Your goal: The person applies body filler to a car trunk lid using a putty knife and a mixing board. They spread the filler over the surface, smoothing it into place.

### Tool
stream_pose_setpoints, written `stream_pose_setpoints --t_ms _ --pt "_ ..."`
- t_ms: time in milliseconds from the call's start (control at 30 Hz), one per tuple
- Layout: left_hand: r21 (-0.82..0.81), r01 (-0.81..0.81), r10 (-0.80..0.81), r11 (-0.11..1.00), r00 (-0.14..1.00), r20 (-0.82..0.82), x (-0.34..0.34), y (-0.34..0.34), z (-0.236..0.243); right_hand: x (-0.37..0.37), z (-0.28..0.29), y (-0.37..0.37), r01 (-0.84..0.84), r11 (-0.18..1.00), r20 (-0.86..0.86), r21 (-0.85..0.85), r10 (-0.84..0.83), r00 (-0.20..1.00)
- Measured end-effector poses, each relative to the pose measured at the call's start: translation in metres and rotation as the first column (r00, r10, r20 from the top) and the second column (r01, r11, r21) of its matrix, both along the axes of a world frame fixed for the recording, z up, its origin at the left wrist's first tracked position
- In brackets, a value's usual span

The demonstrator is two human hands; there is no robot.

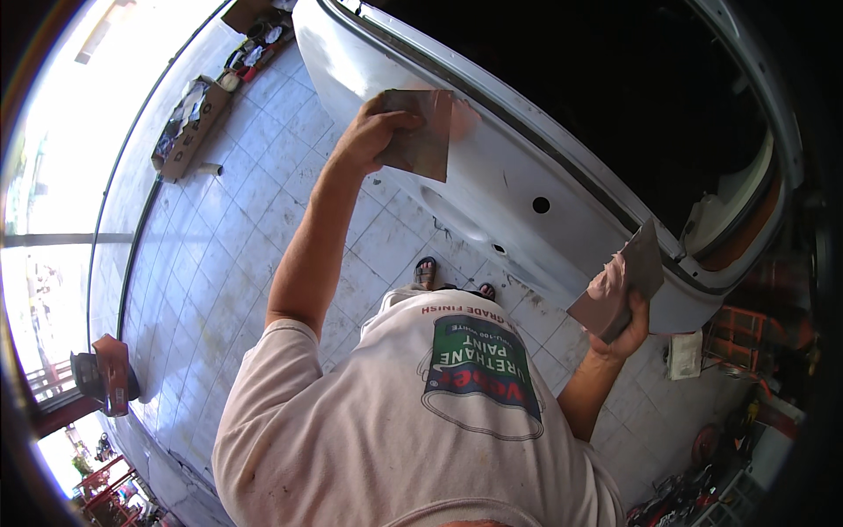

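Note:
My left hand (373,139) grips a thin, square, greyish spreader (420,145) smeared with pink, thumb laid across its face. The spreader's far edge is at the white car body panel (492,167), beside a patch of pink body filler (464,119). Whether the edge touches the panel I cannot tell. Lower on the right, my right hand (625,332) is closed around the lower end of a flat grey plate (645,263). A thick lump of pink filler (608,283) sits on that plate. The right fingers are partly hidden beneath it.
The panel has a round dark hole (541,205) and borders a dark opening. Pale floor tiles (263,167) carry stains. A cardboard box (189,132) of odds and ends stands at the far left. Red metal racks (738,338) and clutter stand on the right.

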State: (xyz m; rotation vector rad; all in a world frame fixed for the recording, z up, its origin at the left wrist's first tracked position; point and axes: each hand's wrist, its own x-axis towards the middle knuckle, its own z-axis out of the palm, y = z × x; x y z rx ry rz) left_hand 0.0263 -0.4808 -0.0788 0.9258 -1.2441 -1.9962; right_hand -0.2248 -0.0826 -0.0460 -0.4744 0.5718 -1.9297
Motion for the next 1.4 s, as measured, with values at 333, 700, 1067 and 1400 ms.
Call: stream_pose_setpoints --t_ms 333,700,1067,1400 --pt "-0.568 0.303 -0.208 0.765 0.951 0.228 -0.034 0.135 0.064 0.003 -0.012 -0.010 -0.178 0.982 0.175 0.064 0.165 0.971" --pt "-0.949 0.314 0.184 -0.008 0.934 0.308 0.019 0.152 0.085 0.036 0.008 -0.053 0.200 0.958 -0.302 0.207 -0.132 0.944" --pt "-0.853 0.500 0.316 -0.149 0.842 0.438 0.041 0.070 0.060 0.011 0.037 -0.064 0.641 0.747 -0.455 0.177 -0.515 0.727" --pt "-0.787 0.529 0.332 -0.318 0.839 0.430 -0.004 -0.033 0.066 0.039 -0.001 -0.032 0.559 0.729 -0.315 0.394 -0.464 0.828"
